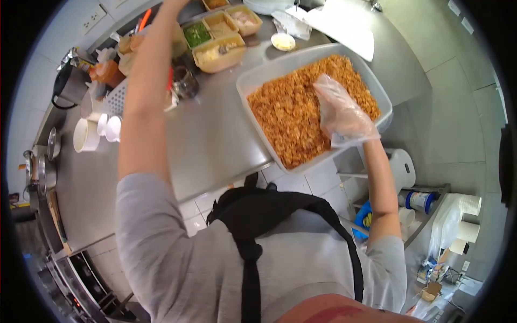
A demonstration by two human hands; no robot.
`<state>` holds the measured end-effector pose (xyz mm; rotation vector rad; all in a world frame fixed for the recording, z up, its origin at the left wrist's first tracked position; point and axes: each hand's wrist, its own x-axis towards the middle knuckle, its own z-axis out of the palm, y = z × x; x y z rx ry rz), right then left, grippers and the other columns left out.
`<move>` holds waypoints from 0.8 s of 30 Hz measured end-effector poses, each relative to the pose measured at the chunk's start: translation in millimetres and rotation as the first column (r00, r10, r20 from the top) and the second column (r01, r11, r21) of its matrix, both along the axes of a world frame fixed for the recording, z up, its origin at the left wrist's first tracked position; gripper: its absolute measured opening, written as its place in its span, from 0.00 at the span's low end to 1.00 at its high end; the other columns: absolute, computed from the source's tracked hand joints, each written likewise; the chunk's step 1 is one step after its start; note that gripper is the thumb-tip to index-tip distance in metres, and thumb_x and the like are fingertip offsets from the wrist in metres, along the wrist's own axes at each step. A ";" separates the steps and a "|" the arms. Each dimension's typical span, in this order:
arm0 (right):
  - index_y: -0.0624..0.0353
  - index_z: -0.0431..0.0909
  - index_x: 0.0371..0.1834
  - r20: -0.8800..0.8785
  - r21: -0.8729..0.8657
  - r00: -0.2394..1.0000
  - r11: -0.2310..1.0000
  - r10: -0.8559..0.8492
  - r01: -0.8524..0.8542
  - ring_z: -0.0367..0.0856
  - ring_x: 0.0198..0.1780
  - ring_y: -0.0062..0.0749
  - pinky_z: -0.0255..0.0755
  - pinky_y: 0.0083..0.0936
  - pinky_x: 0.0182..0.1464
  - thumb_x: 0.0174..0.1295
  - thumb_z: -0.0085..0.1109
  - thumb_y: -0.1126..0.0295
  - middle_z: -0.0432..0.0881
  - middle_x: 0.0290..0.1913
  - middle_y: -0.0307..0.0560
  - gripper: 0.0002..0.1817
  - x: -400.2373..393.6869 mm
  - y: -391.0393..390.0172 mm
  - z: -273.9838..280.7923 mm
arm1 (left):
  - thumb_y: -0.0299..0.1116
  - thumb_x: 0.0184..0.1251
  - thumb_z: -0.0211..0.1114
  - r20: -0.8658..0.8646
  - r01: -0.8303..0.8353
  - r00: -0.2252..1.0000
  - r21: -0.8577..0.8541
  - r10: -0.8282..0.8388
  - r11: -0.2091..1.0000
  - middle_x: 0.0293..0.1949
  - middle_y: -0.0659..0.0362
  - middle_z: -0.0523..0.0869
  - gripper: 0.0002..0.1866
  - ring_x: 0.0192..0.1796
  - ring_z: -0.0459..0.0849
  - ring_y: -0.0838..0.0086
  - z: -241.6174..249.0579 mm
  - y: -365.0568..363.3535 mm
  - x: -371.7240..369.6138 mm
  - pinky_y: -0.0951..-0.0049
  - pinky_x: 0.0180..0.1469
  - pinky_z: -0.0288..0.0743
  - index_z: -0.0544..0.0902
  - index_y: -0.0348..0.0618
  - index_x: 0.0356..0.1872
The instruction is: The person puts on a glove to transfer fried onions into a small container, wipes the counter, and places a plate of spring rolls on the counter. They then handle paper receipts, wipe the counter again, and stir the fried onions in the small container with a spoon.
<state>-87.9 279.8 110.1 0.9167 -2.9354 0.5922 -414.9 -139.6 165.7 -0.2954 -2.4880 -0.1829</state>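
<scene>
A clear plastic glove covers my right hand (344,116), which lies on reddish-brown, grainy food (291,116) that looks like seasoned rice. Its fingers are stretched out, and I see nothing held in them. The food fills a wide translucent plastic tub (261,137) at the counter's edge. My bare left forearm (145,91) reaches up across the left of the head view. Past the wrist it leaves the top edge, so my left hand is out of sight.
Food containers (219,54), one with chopped greens (197,34), stand at the back of the steel counter (215,145). Sauce bottles (107,70) and a dark jar (186,82) are near my left arm. White cups (86,134) stand farther left. A small bowl (283,41) sits behind the tub.
</scene>
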 end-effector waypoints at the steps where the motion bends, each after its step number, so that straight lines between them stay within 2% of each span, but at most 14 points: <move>1: 0.62 0.61 0.62 0.006 -0.019 0.998 0.997 0.069 -0.068 0.50 0.70 0.44 0.44 0.31 0.71 0.31 0.60 0.78 0.59 0.65 0.56 0.44 -3.2 2.5 -1.0 | 0.38 0.51 0.60 0.061 0.160 0.985 0.070 -0.164 0.985 0.36 0.44 0.82 0.17 0.38 0.82 0.57 21.1 8.1 56.3 0.63 0.41 0.75 0.82 0.42 0.40; 3: 0.63 0.61 0.62 0.038 -0.050 0.992 0.992 0.116 -0.114 0.50 0.70 0.44 0.44 0.31 0.71 0.31 0.61 0.78 0.59 0.65 0.56 0.44 2.4 6.6 -7.1 | 0.35 0.51 0.61 0.092 0.085 0.988 0.371 -0.128 0.925 0.35 0.45 0.82 0.13 0.38 0.82 0.58 52.8 52.3 193.8 0.64 0.41 0.74 0.81 0.39 0.36; 5: 0.65 0.61 0.62 -0.019 0.107 0.975 0.970 0.220 -0.216 0.49 0.70 0.45 0.43 0.31 0.71 0.30 0.61 0.78 0.59 0.64 0.58 0.45 -2.6 -7.9 -3.6 | 0.34 0.64 0.54 0.081 0.244 0.954 0.345 -0.287 0.906 0.32 0.55 0.85 0.12 0.38 0.84 0.72 35.0 34.8 227.4 0.74 0.41 0.75 0.79 0.35 0.41; 6: 0.67 0.64 0.58 -0.087 0.144 0.958 0.955 0.274 -0.260 0.59 0.65 0.48 0.54 0.31 0.67 0.30 0.62 0.77 0.66 0.58 0.60 0.41 -2.8 -14.7 1.7 | 0.32 0.64 0.56 0.094 0.281 0.933 0.410 -0.346 0.868 0.30 0.57 0.84 0.10 0.36 0.83 0.77 26.1 36.0 252.0 0.78 0.40 0.74 0.78 0.34 0.39; 7: 0.67 0.64 0.58 -0.086 0.142 0.959 0.956 0.270 -0.257 0.59 0.65 0.48 0.54 0.31 0.67 0.30 0.62 0.77 0.66 0.58 0.60 0.41 -2.3 -24.3 13.2 | 0.30 0.63 0.57 0.102 0.314 0.909 0.471 -0.404 0.824 0.29 0.59 0.83 0.09 0.34 0.82 0.81 17.4 36.0 279.5 0.81 0.39 0.73 0.77 0.33 0.36; 9: 0.67 0.71 0.44 0.261 0.473 0.953 0.840 0.154 -0.266 0.69 0.55 0.50 0.66 0.32 0.57 0.31 0.61 0.78 0.74 0.46 0.58 0.29 0.8 -39.1 31.5 | 0.28 0.60 0.60 0.085 0.203 0.950 0.566 -0.302 0.799 0.25 0.60 0.83 0.06 0.30 0.82 0.81 0.8 48.2 335.7 0.83 0.34 0.74 0.79 0.34 0.34; 10: 0.65 0.69 0.30 0.164 0.376 0.961 0.886 0.224 -0.271 0.74 0.46 0.48 0.70 0.34 0.47 0.31 0.60 0.79 0.75 0.37 0.53 0.18 -3.2 -30.9 18.6 | 0.26 0.60 0.60 0.089 0.177 0.957 0.578 -0.277 0.797 0.25 0.59 0.83 0.06 0.29 0.82 0.81 -10.1 47.5 356.3 0.82 0.34 0.74 0.79 0.34 0.34; 14: 0.63 0.68 0.27 0.045 0.382 0.986 0.910 0.158 -0.163 0.75 0.44 0.45 0.70 0.33 0.45 0.31 0.61 0.78 0.75 0.36 0.52 0.16 -1.1 -22.3 14.0 | 0.23 0.57 0.62 0.081 0.129 0.967 0.657 -0.240 0.743 0.25 0.58 0.81 0.04 0.28 0.80 0.79 -56.4 30.6 413.5 0.80 0.32 0.74 0.79 0.35 0.33; 15: 0.61 0.69 0.29 0.212 0.246 0.977 0.969 -0.017 -0.037 0.76 0.42 0.45 0.70 0.31 0.45 0.32 0.62 0.77 0.75 0.35 0.52 0.17 -3.0 -22.4 12.2 | 0.22 0.57 0.61 0.103 0.111 0.968 0.639 -0.227 0.762 0.27 0.59 0.81 0.02 0.29 0.80 0.79 -66.4 25.5 422.8 0.80 0.34 0.74 0.79 0.35 0.32; 17: 0.59 0.71 0.33 0.571 0.035 0.781 0.958 -0.254 0.285 0.76 0.39 0.44 0.70 0.27 0.44 0.32 0.66 0.75 0.74 0.33 0.50 0.20 -3.0 -31.5 9.5 | 0.22 0.58 0.60 0.123 0.094 0.969 0.618 -0.214 0.781 0.29 0.59 0.81 0.01 0.31 0.79 0.78 -83.0 18.4 430.8 0.79 0.36 0.73 0.78 0.36 0.31; 18: 0.59 0.69 0.31 0.166 0.402 0.986 0.914 -0.011 -0.058 0.75 0.37 0.46 0.69 0.28 0.44 0.32 0.62 0.76 0.72 0.30 0.51 0.18 22.1 -48.2 35.4 | 0.21 0.55 0.61 0.118 0.113 0.970 0.555 -0.213 0.824 0.29 0.57 0.81 0.02 0.31 0.80 0.74 -88.6 18.3 433.2 0.77 0.35 0.73 0.78 0.36 0.30; 19: 0.59 0.69 0.31 0.164 0.396 0.986 0.917 -0.015 -0.052 0.75 0.37 0.46 0.69 0.28 0.44 0.32 0.62 0.76 0.72 0.30 0.51 0.18 21.6 -55.8 26.2 | 0.21 0.53 0.62 0.114 0.133 0.970 0.489 -0.214 0.862 0.30 0.56 0.81 0.03 0.31 0.80 0.70 -94.8 17.9 435.0 0.74 0.35 0.73 0.79 0.37 0.30; 21: 0.60 0.69 0.28 -0.011 0.274 0.997 0.960 0.070 -0.065 0.74 0.37 0.48 0.68 0.31 0.45 0.32 0.59 0.77 0.70 0.27 0.52 0.15 20.1 -67.2 -2.6 | 0.23 0.52 0.63 0.094 0.188 0.963 0.436 -0.253 0.880 0.33 0.53 0.80 0.05 0.33 0.80 0.59 -114.7 17.3 434.7 0.65 0.35 0.74 0.79 0.40 0.31; 24: 0.63 0.71 0.29 -0.006 0.355 1.000 0.934 0.029 -0.025 0.75 0.40 0.51 0.71 0.34 0.44 0.30 0.60 0.76 0.74 0.30 0.55 0.16 28.7 -82.9 -2.8 | 0.25 0.52 0.63 0.084 0.241 0.945 0.470 -0.315 0.849 0.35 0.53 0.79 0.05 0.34 0.79 0.58 -130.5 19.8 435.7 0.64 0.35 0.74 0.79 0.41 0.31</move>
